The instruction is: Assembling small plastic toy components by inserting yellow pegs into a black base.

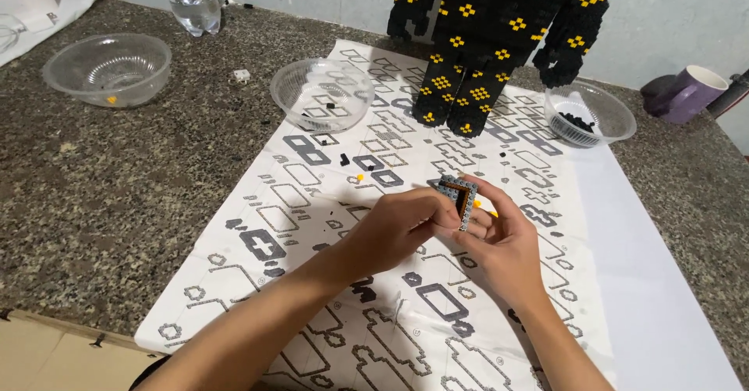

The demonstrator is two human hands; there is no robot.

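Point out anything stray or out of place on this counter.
A few loose pieces lie outside the bowls: a small white brick alone on the granite counter, and a black piece and an orange stud on the instruction sheet. Nothing looks damaged.

Even soft indoor light, faint shadows, sharp focus, slight edge distortion

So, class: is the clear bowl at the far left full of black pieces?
No: the far-left clear bowl holds only one small orange piece; black pieces lie in the right-hand bowl.

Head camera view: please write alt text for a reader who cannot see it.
Two bare hands, left hand and right hand, hold a small grey brick piece above a printed instruction sheet. Behind stand a black-and-yellow brick figure and clear plastic bowls.
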